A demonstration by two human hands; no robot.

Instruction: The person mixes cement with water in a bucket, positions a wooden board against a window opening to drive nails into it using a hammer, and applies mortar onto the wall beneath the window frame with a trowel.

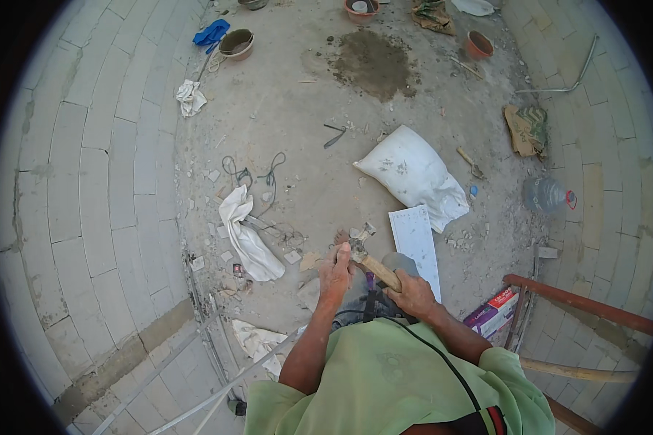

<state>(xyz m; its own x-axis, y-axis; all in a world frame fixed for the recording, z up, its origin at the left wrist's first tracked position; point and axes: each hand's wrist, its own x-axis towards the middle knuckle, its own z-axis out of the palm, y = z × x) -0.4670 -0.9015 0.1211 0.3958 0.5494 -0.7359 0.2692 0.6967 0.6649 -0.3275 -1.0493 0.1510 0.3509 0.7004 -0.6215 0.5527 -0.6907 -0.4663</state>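
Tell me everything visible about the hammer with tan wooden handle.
The hammer with the tan wooden handle has a greyish, metal-looking head. It is held slantwise in front of the light-green cloth shirt, its head pointing forward and left. The bare right hand grips the handle's near end; the bare left hand is beside the head, contact unclear.

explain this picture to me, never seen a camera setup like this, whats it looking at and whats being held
There's no machine here: these are a person's bare hands, seen from a fisheye camera on their head looking down, so straight edges bend. The right hand grips a wooden-handled hammer; the left hand is by its metal end, though whether it touches is unclear. On the dusty floor lie a white sack, crumpled white cloth and a clear bottle.
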